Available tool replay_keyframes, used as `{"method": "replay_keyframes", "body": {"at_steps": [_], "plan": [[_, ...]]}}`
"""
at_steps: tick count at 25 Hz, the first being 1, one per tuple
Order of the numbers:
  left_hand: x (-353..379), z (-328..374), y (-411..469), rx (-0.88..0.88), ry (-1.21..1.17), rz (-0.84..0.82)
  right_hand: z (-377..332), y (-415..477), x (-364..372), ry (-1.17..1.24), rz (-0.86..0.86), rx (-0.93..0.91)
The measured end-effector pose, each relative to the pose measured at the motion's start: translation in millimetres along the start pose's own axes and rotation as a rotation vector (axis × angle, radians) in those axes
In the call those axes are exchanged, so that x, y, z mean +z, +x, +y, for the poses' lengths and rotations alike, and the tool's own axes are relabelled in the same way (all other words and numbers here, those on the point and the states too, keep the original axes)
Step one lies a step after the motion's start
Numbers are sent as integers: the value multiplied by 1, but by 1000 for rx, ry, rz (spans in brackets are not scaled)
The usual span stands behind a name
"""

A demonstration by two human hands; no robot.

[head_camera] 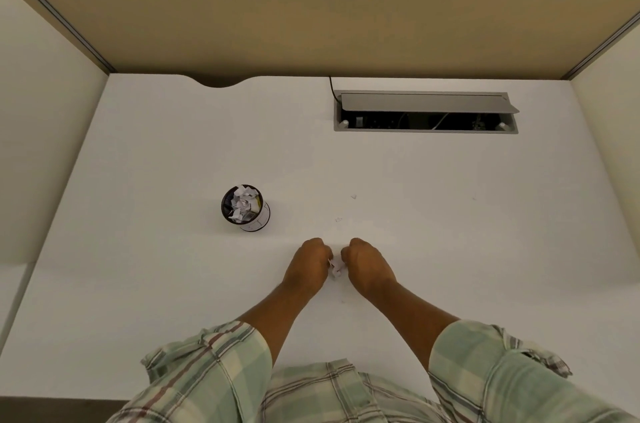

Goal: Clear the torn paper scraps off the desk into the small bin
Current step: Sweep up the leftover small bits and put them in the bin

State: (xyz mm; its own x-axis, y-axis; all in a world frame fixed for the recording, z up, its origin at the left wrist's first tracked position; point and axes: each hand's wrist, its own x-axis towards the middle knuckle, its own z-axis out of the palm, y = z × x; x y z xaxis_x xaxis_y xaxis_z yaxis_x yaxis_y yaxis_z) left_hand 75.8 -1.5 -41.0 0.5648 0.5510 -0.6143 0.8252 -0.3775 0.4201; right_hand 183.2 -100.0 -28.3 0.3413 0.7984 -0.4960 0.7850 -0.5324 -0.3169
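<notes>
Both of my hands rest knuckles-up on the white desk point(173, 284), close together near its front middle. My left hand point(308, 263) and my right hand point(367, 263) have their fingers curled, and small white paper scraps point(336, 266) show in the gap between them, pinched by both. Two tiny scraps lie further out on the desk, one point(338, 219) just beyond my hands and another point(353, 196) a little further. The small black mesh bin point(245, 208) stands to the left of my hands, holding crumpled white paper.
An open grey cable hatch point(426, 111) with a raised lid is set into the desk at the back right. Beige partition walls close the desk on the left, back and right. A curved cut-out point(221, 81) notches the back edge.
</notes>
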Motion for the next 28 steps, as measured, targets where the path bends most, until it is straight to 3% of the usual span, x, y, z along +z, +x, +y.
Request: {"method": "replay_keyframes", "body": {"at_steps": [3,7,14,22,28], "plan": [[-7,0,-6,8,-29,52,0,2,-11,199,18,162],[-21,-3,-28,48,-178,265,-1,-3,-30,474,102,282],[-88,-10,-57,121,-391,432,-50,-4,-72,812,182,210],[-172,-62,-56,7,-313,628,-150,33,-101,708,202,46],[-184,-72,-36,27,-256,543,-183,52,-104,587,234,37]]}}
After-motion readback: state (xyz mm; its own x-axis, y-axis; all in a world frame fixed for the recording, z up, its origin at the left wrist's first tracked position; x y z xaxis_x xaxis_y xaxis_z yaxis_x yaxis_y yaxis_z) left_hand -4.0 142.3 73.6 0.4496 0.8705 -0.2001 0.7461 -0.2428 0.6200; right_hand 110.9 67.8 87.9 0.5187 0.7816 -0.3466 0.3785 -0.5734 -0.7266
